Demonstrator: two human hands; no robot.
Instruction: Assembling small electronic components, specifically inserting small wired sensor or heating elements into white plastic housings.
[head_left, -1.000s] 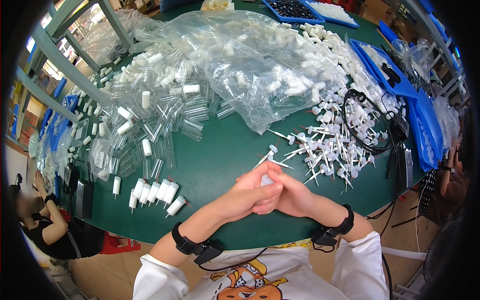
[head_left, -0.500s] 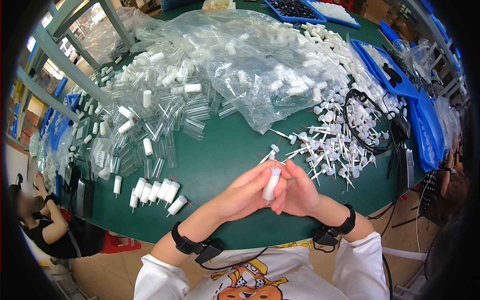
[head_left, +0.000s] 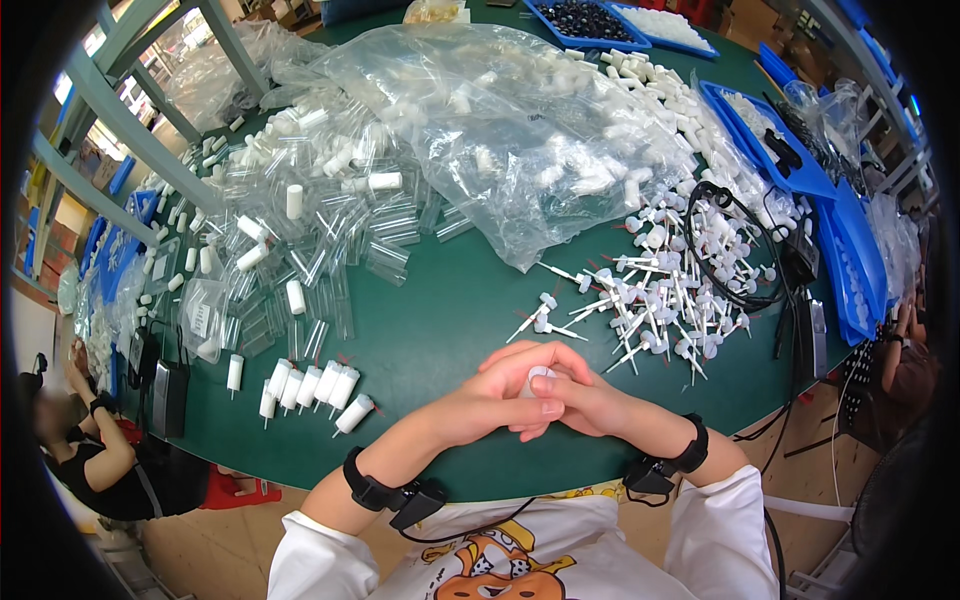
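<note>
Over the near part of the table, my left hand [head_left: 485,402] and my right hand [head_left: 592,402] are closed together around one white cylinder [head_left: 538,374]. Only its pale rounded end shows between my thumbs; the fingers hide the rest. Just beyond my hands, a few thin white stems with round caps and red wires [head_left: 540,318] lie apart from a larger heap of the same parts [head_left: 660,285] to the right. At the left of my hands stands a small group of white cylinders with stems and red wires [head_left: 308,384], one of them [head_left: 353,413] leaning.
Clear plastic tubes [head_left: 330,235] and loose white cylinders cover the left side. A large clear plastic bag [head_left: 490,150] lies across the back. Blue trays [head_left: 770,140], a black cable [head_left: 735,290] and a grey metal frame [head_left: 140,120] border the table. Another person [head_left: 100,440] sits at the far left.
The white cylinder was upright between my fingers with its side showing; now it is turned end-on and mostly covered. Both hands have closed over it and moved slightly nearer.
</note>
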